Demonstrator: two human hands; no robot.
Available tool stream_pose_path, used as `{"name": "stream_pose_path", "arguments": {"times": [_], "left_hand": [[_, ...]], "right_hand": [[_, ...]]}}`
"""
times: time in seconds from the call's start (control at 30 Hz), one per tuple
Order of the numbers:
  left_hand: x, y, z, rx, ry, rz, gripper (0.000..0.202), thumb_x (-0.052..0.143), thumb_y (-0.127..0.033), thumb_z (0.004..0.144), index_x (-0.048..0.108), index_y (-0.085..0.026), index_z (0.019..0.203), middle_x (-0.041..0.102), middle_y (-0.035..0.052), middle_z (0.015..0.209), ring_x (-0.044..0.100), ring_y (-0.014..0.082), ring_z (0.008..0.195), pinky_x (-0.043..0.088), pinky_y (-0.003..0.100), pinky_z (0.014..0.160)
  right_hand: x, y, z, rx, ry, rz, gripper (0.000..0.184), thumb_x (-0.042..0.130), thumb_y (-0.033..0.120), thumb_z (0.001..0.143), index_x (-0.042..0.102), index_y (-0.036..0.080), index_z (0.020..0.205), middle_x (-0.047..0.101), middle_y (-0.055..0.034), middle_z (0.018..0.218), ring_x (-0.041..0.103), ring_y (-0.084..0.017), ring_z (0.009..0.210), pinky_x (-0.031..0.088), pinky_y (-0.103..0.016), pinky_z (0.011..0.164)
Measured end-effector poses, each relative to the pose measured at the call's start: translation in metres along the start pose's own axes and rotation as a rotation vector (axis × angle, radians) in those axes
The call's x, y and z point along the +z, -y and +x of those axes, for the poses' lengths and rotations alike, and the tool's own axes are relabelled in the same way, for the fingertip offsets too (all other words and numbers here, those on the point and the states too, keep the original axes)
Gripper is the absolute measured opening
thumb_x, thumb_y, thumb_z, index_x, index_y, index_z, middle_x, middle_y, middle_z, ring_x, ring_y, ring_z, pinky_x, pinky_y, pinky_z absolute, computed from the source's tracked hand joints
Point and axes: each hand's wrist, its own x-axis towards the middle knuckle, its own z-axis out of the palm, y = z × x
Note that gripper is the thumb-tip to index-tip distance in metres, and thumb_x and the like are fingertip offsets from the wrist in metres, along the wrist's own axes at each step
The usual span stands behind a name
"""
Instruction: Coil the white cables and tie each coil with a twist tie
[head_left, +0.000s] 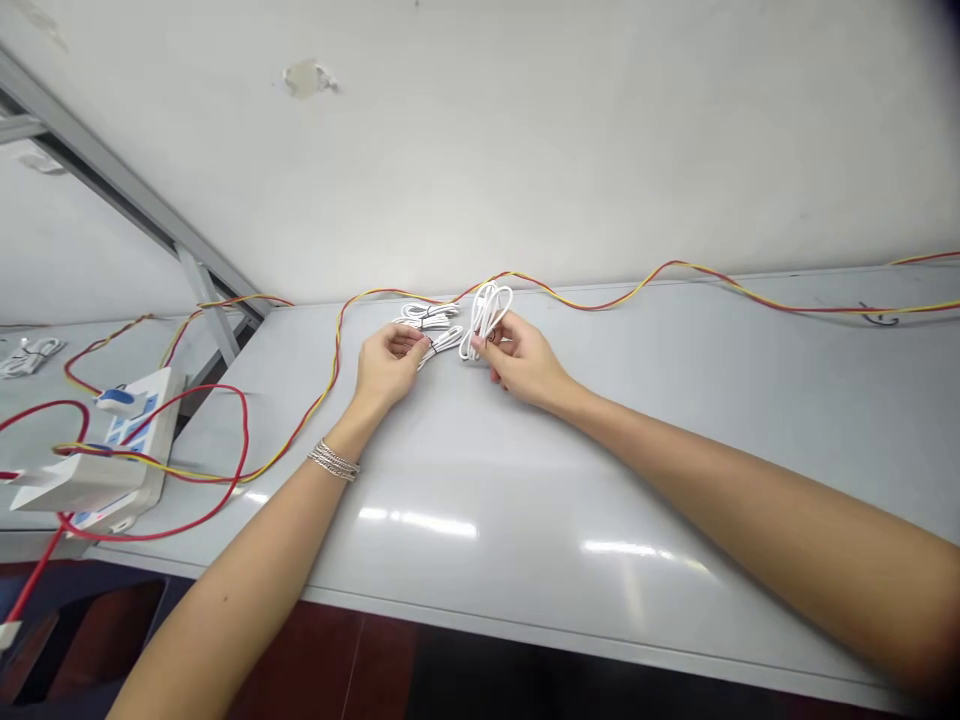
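My right hand grips a looped white cable between thumb and fingers, holding it upright just above the pale grey table. My left hand is to its left, with fingertips pinching the near edge of a second coiled white cable. That coil lies on the tabletop, bound with a thin dark tie. Several metal bands circle my left wrist. The two hands are close together but apart.
A red and yellow twin wire snakes along the table's far side and runs left to a white device with blue labels. A red wire loops near it. A small white coil lies far left, beyond a metal frame.
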Motion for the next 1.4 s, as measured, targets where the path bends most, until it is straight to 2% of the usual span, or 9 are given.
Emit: {"name": "stream_pose_path", "arguments": {"times": [0.33,0.5,0.7,0.83,0.93,1.1,1.17,1.3,1.4], "left_hand": [[0.000,0.002,0.000,0.036,0.048,-0.017,0.030,0.077,-0.029,0.070,0.069,-0.017,0.096,0.071,0.0053,0.091,0.062,0.0140,0.075,0.049,0.027,0.068],[0.000,0.004,0.000,0.061,0.045,0.014,0.032,0.075,-0.034,0.073,0.069,-0.017,0.099,0.071,0.0067,0.096,0.064,0.0160,0.079,0.048,0.029,0.069],[-0.003,-0.014,-0.011,0.340,-0.102,0.180,0.023,0.074,-0.035,0.079,0.070,-0.020,0.095,0.072,0.0050,0.096,0.061,0.0162,0.082,0.046,0.032,0.075],[-0.003,-0.025,-0.019,0.367,0.106,0.150,0.034,0.083,-0.044,0.072,0.071,-0.020,0.093,0.069,0.0022,0.079,0.059,0.0149,0.072,0.047,0.029,0.069],[-0.002,-0.026,-0.022,0.385,0.241,0.209,0.045,0.089,-0.044,0.065,0.072,-0.020,0.099,0.073,0.0030,0.086,0.063,0.0165,0.077,0.052,0.030,0.075],[-0.001,-0.023,-0.023,0.378,0.305,0.207,0.025,0.075,-0.036,0.081,0.074,-0.019,0.100,0.077,0.0051,0.093,0.068,0.0170,0.078,0.057,0.030,0.078],[-0.002,-0.022,-0.021,0.357,0.291,0.190,0.020,0.072,-0.035,0.083,0.074,-0.019,0.094,0.078,0.0055,0.091,0.069,0.0174,0.077,0.057,0.030,0.076],[-0.003,-0.017,-0.015,0.300,0.139,0.116,0.017,0.072,-0.033,0.082,0.071,-0.017,0.088,0.078,0.0068,0.088,0.071,0.0181,0.076,0.058,0.031,0.075],[-0.003,-0.013,-0.012,0.275,0.062,0.037,0.018,0.073,-0.033,0.083,0.070,-0.017,0.090,0.077,0.0078,0.090,0.072,0.0177,0.076,0.058,0.031,0.075]], "right_hand": [[0.001,-0.005,0.001,-0.044,0.044,-0.114,0.010,0.056,0.028,0.091,0.056,0.020,0.096,0.061,-0.0048,0.093,0.053,-0.015,0.069,0.045,-0.028,0.060],[0.001,-0.005,0.001,-0.041,0.051,-0.142,0.012,0.057,0.029,0.090,0.058,0.019,0.096,0.062,-0.0049,0.090,0.052,-0.015,0.069,0.044,-0.027,0.059],[0.003,-0.003,-0.001,-0.073,0.074,-0.129,0.023,0.062,0.037,0.088,0.063,0.017,0.100,0.063,-0.0035,0.084,0.052,-0.015,0.067,0.042,-0.026,0.058],[0.003,-0.001,-0.002,-0.068,0.104,-0.085,0.027,0.059,0.043,0.092,0.064,0.017,0.097,0.063,-0.0028,0.079,0.053,-0.014,0.061,0.044,-0.027,0.056],[0.003,-0.001,-0.003,-0.058,0.154,-0.037,0.030,0.058,0.046,0.093,0.064,0.017,0.089,0.063,-0.0030,0.076,0.057,-0.015,0.058,0.046,-0.028,0.057],[0.004,-0.002,-0.004,-0.100,0.124,-0.128,0.031,0.062,0.047,0.093,0.070,0.017,0.087,0.069,-0.0047,0.076,0.058,-0.015,0.059,0.046,-0.028,0.058],[0.003,-0.003,-0.004,-0.079,0.103,-0.149,0.029,0.063,0.044,0.093,0.070,0.018,0.084,0.070,-0.0051,0.076,0.059,-0.015,0.058,0.046,-0.029,0.059],[0.003,-0.003,-0.003,-0.067,0.093,-0.189,0.034,0.056,0.040,0.097,0.064,0.018,0.073,0.068,-0.0043,0.070,0.060,-0.015,0.057,0.046,-0.030,0.061],[0.003,-0.002,-0.003,-0.104,0.047,-0.254,0.022,0.059,0.035,0.095,0.066,0.018,0.081,0.068,-0.0034,0.072,0.061,-0.016,0.060,0.046,-0.031,0.063]]}}
